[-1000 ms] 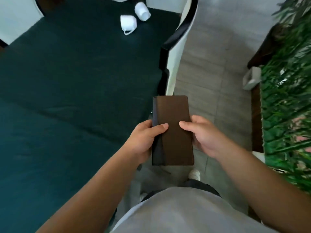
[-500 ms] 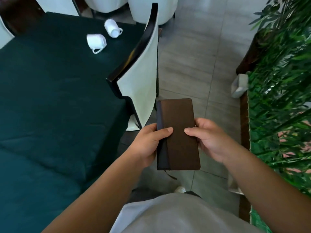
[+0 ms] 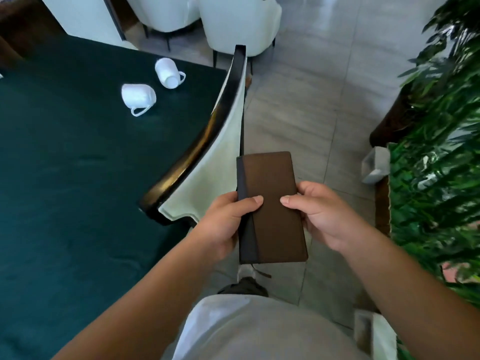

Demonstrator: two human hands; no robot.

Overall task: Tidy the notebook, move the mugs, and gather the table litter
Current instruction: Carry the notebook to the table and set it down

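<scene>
I hold a closed brown notebook (image 3: 272, 193) with a dark spine in front of my body, over the tiled floor. My left hand (image 3: 223, 224) grips its spine edge with the thumb on the cover. My right hand (image 3: 322, 214) grips the opposite edge, thumb also on the cover. A ribbon marker hangs from the notebook's near end. Two white mugs lie on their sides on the dark green table (image 3: 65, 165) at the far end: one mug (image 3: 139, 96) nearer me, the other mug (image 3: 167, 73) just behind it to the right.
A chair (image 3: 207, 157) with a black frame and pale back stands against the table's right edge, just left of the notebook. More white chairs (image 3: 233, 22) stand beyond. Green plants (image 3: 436, 152) and a dark planter line the right side. Grey tiled floor (image 3: 298, 100) runs between.
The view has swung right and away from the table: the mugs and chair slid left and down in the frame. Both hands keep the same hold on the notebook.
</scene>
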